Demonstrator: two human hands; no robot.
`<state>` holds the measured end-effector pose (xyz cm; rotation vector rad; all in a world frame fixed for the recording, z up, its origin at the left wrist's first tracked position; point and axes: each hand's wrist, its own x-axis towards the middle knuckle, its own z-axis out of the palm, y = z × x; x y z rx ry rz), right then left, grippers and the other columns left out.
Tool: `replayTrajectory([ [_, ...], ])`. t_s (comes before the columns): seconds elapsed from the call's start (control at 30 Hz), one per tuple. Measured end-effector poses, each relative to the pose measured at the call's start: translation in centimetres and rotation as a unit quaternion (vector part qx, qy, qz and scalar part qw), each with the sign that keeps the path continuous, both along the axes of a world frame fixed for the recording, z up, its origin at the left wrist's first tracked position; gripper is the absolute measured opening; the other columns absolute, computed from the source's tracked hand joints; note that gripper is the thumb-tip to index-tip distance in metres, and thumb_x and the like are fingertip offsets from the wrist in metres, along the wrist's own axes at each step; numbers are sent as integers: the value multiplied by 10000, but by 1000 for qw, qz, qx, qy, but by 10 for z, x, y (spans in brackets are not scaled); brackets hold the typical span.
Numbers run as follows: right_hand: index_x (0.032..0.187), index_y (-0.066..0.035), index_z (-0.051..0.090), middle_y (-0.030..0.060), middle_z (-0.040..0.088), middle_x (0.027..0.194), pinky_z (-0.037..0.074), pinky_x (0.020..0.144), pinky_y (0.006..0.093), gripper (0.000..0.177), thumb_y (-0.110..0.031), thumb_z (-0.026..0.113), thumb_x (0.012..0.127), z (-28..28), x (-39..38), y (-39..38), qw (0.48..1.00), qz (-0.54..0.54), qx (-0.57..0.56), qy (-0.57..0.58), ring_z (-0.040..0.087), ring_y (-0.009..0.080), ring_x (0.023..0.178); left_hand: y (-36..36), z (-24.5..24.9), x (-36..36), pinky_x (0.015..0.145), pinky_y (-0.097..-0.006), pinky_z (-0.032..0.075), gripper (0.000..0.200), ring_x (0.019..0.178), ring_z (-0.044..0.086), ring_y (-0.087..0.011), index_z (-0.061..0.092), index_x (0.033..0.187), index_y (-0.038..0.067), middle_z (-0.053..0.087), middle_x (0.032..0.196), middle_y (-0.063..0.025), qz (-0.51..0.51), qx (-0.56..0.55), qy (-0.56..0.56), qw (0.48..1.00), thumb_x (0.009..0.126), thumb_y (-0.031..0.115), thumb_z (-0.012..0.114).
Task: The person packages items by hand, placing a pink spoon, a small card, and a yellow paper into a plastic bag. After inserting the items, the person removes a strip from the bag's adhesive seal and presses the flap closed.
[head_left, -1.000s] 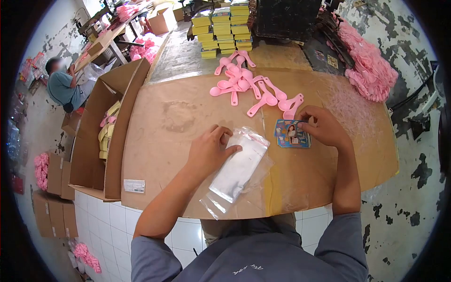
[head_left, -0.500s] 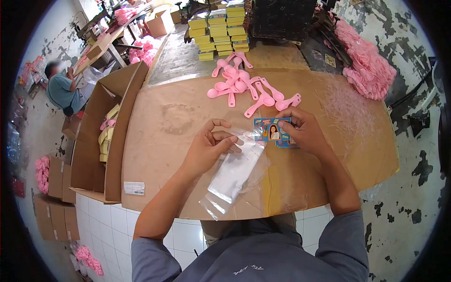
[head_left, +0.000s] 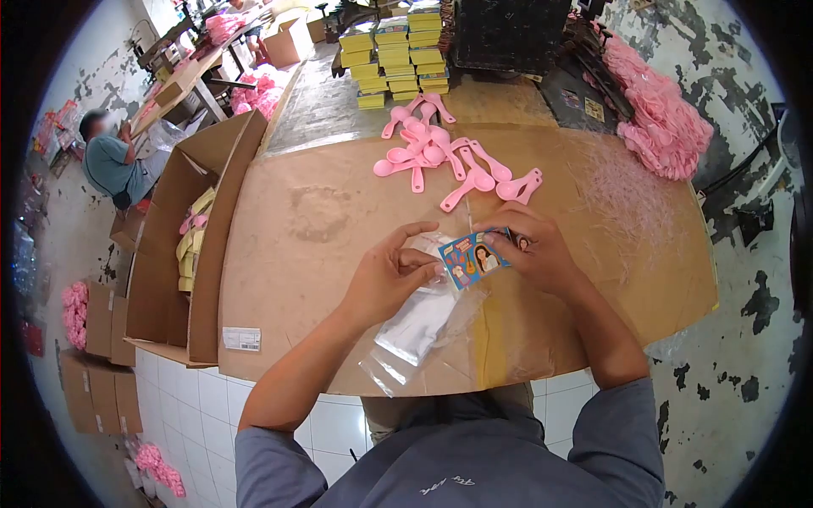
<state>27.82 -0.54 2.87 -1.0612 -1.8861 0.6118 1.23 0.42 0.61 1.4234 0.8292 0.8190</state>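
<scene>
Right hand (head_left: 538, 256) pinching card (head_left: 470, 261), left (head_left: 383, 278) half-curled at bag (head_left: 417, 320)

Cardboard-topped table (head_left: 279, 288) with pink spoons (head_left: 439, 140) and clear bags (head_left: 415, 326)

No words can be read for certain. The blue card (head_left: 474, 259), just off centre toward 3 o'clock, bears lettering too small to make out. At 8 o'clock, a white sticker (head_left: 240, 337) on the cardboard (head_left: 292, 279) carries a barcode (head_left: 249, 343). At 6 o'clock, white script (head_left: 446, 486) on the grey shirt (head_left: 381, 474) is illegible.
</scene>
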Motion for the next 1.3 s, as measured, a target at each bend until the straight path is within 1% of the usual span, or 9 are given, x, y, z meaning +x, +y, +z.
replayTrajectory([
  [0.07, 1083, -20, 722, 56, 712, 980, 490, 684, 268, 164, -50, 723, 922, 2, 1, 2, 998, -14, 60, -9, 624, 105, 760, -3, 5, 0, 819, -266, 569, 562, 904, 741, -155, 459, 1438, -27, 771, 990, -162, -10, -11, 5, 1000, 934, -35, 708],
  [0.17, 1087, -33, 727, 66, 704, 973, 500, 688, 290, 176, -43, 731, 911, -2, -1, 1, 988, -78, -32, 130, 629, 125, 770, -1, 5, 1, 814, -264, 569, 561, 904, 742, -151, 458, 1443, -20, 773, 979, -159, 8, -28, -19, 999, 940, -27, 705],
  [0.57, 1103, -57, 734, 61, 691, 888, 504, 682, 299, 202, -65, 753, 902, -3, -6, -3, 998, 42, 9, -36, 639, 154, 766, -3, -3, 1, 823, -268, 548, 531, 918, 712, -111, 492, 1435, 14, 775, 960, -118, -16, 46, 45, 998, 952, 8, 714],
  [0.77, 1142, -43, 719, 75, 698, 909, 505, 676, 285, 240, -87, 756, 908, -23, -25, -7, 979, -15, -117, 166, 647, 145, 729, -10, 4, 6, 792, -259, 544, 526, 885, 691, -93, 502, 1436, 29, 766, 997, -101, -1, 46, 59, 997, 955, 15, 715],
  [0.87, 1119, -27, 721, 99, 701, 935, 512, 685, 291, 216, -78, 749, 911, -15, -18, -6, 991, -22, -91, 95, 662, 164, 766, -6, 6, 6, 779, -244, 543, 504, 896, 689, -90, 506, 1427, 19, 760, 1006, -91, 36, 14, -18, 999, 963, 10, 703],
  [1.07, 1035, -16, 729, 120, 691, 1036, 521, 835, 360, 134, -93, 691, 932, -15, -5, 2, 984, 167, -47, -38, 659, 256, 974, -5, 2, 2, 755, -226, 541, 467, 885, 681, -75, 515, 1408, 10, 750, 988, -74, 7, 48, 24, 999, 974, 9, 688],
  [1.13, 1048, -32, 724, 110, 675, 1075, 496, 920, 398, 159, -97, 685, 908, -3, 16, 12, 995, 20, -62, -78, 630, 289, 1061, -4, 3, 3, 720, -222, 530, 451, 835, 664, -59, 520, 1405, 9, 754, 968, -69, 19, 19, 2, 1000, 988, 50, 686],
  [1.23, 1073, -71, 724, 111, 663, 1103, 471, 972, 418, 217, -82, 698, 857, -9, 59, 38, 946, -141, 114, -270, 606, 307, 1119, -5, 16, 1, 695, -206, 515, 430, 791, 642, -40, 526, 1398, 11, 747, 945, -51, 22, -26, 2, 999, 998, 63, 675],
  [1.3, 1080, -96, 723, 105, 659, 1118, 455, 997, 429, 251, -63, 693, 833, -18, 66, 41, 936, -144, 100, -305, 595, 309, 1144, -4, 19, -1, 684, -197, 508, 420, 775, 632, -31, 528, 1394, 12, 744, 936, -41, 14, -40, 3, 999, 1002, 64, 669],
])
